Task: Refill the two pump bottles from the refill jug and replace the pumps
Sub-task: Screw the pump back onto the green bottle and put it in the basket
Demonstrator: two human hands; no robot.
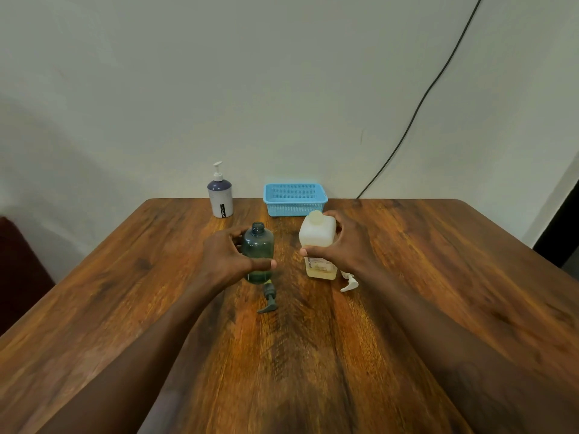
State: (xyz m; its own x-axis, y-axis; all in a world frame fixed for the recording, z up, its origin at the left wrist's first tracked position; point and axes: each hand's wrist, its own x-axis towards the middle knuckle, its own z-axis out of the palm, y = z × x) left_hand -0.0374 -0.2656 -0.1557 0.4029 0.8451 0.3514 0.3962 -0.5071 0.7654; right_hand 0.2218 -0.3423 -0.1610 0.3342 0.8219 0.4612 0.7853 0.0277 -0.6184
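A teal see-through bottle point(258, 245) stands upright on the table with its neck uncovered. My left hand point(230, 253) grips its body from the left, thumb across the front. Its grey pump point(268, 298) lies on the table just in front of it. A whitish refill jug point(317, 236) with a cap on top and pale yellow liquid low inside stands to the right. My right hand point(343, 245) holds it from the right side, thumb on its front. A white pump point(349, 281) lies by the jug's base. A white and dark-blue pump bottle point(220, 195) stands at the back with its pump on.
A light blue plastic basket point(294, 200) sits at the far edge of the wooden table point(438, 277), behind the jug. A black cable point(416, 111) runs down the wall at the right. A dark red seat point(18, 270) shows at the left edge.
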